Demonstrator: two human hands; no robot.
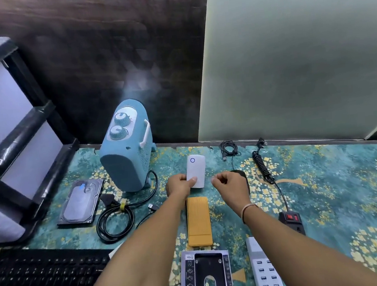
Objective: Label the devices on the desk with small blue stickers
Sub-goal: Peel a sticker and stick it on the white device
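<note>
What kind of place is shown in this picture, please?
Probably a home or small office desk used for sorting electronics. A black keyboard lies at the near left, a bare hard drive and a white multi-port charger rest on the patterned cover, and plastic drawers stand at left.

Far left: black-framed drawer unit. Behind the bench: dark wood-grain wall, pale green panel.

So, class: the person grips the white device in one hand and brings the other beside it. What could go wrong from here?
1. The left hand holds the white device only by its lower end, so pressing on a label may tip it.
2. The right hand works above the black mouse and could nudge it.
3. No sticker is visible in the right hand's pinch; it may have dropped.
</note>
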